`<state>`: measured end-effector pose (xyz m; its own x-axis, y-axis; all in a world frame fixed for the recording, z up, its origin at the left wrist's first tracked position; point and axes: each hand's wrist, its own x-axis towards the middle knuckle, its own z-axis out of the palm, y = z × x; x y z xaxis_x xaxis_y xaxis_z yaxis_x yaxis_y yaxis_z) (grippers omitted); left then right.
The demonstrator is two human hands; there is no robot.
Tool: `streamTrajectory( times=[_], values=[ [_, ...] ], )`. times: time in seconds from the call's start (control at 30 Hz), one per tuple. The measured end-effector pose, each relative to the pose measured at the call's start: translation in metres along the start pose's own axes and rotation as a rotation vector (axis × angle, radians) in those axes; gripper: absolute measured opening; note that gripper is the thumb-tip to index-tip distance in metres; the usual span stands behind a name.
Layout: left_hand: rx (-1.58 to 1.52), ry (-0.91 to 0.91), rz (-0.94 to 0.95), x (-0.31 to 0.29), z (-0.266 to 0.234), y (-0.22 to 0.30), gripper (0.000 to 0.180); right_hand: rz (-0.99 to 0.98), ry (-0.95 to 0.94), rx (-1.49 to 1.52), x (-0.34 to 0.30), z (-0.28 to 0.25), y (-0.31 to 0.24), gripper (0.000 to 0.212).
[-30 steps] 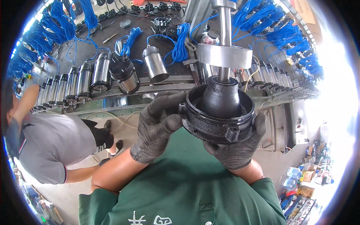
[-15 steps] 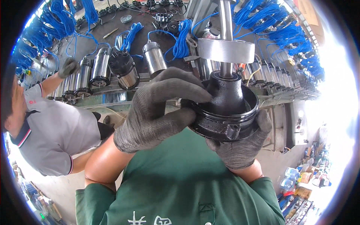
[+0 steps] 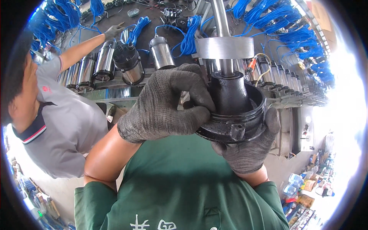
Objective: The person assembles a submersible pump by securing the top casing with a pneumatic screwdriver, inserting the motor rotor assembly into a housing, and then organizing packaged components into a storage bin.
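— How were the hands set?
— Both gloved. The left hand [image 3: 165,103] curled over from above, fingers bent; the right hand [image 3: 249,149] cupped from beneath, palm up, forearms bare.

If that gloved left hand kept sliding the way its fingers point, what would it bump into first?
Probably the black raised hub in the middle of the black round housing: the left hand lies over the rim, fingers pointing right toward it. Depth is unclear.
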<state>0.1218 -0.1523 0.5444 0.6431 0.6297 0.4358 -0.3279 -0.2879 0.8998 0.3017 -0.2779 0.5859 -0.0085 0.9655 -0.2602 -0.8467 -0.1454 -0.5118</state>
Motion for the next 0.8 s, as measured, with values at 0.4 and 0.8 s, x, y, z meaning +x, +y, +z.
streamTrajectory(
  times=[0.4,0.8],
  values=[
    [0.036,0.039,0.062,-0.003,0.002,-0.010,0.010,0.032,-0.060,-0.067,0.005,-0.004,0.003,0.095],
    [0.268,0.030,0.149,-0.007,0.000,-0.003,0.015,-0.069,-0.153,-0.029,0.015,-0.024,0.017,0.092]
  ],
)
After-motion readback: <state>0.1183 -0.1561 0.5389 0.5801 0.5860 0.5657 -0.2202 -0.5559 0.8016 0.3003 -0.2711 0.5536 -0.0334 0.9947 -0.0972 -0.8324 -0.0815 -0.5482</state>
